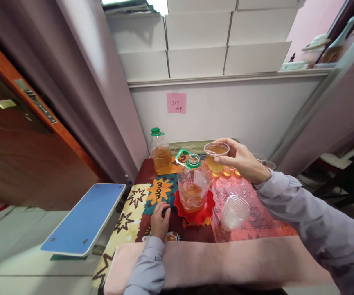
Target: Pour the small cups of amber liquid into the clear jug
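Note:
My right hand (241,160) grips a clear plastic cup (216,163) of yellowish liquid, raised above the table's far side. Just left of it, an uncapped clear jug (194,184) with a green handle ring stands in a red scalloped dish (179,211), some amber liquid low inside. My left hand (160,221) lies on the patterned tablecloth left of the dish, fingers apart and holding nothing. Nested empty plastic cups (235,213) lie tilted at the right. More filled cups (228,171) stand partly hidden behind my right hand.
A second jug (161,157) with a green cap, holding amber liquid, stands at the back left. A pink cloth (213,262) covers the table's near edge. Left of the table is a blue-topped stool (86,219). White boxes (199,63) line the ledge above a pink note (176,103).

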Motion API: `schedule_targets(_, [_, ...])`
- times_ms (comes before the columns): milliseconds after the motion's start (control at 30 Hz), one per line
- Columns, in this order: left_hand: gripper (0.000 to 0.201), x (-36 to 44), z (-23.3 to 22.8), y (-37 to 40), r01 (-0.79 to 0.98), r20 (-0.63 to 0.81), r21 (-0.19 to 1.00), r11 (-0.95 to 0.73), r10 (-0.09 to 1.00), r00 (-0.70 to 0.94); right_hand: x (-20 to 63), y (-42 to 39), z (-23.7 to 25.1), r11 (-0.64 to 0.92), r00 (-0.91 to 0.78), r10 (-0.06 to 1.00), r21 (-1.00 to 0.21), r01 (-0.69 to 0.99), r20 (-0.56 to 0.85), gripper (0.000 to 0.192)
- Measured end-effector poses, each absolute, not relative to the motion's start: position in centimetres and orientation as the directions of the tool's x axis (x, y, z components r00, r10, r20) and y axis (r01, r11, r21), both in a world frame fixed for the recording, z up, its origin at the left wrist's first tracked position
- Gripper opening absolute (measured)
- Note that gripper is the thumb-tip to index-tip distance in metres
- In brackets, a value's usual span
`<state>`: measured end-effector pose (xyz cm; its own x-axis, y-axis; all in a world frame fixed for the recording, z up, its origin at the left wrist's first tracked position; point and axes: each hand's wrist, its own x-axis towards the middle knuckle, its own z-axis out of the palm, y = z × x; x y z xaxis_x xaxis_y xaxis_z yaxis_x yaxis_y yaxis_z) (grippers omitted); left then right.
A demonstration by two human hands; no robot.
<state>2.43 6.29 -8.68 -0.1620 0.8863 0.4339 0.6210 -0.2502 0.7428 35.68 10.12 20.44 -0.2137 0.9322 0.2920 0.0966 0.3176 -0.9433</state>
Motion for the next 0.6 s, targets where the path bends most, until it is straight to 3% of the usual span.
schedule_targets(600, [0.024,2.5,-8.6,6.2,0.578,0.424,0.774,-0.259,0.89,-0.168,34.3,11.1,21.5,0.351,-0.251,0.925,-0.891,0.287,0.284,0.058])
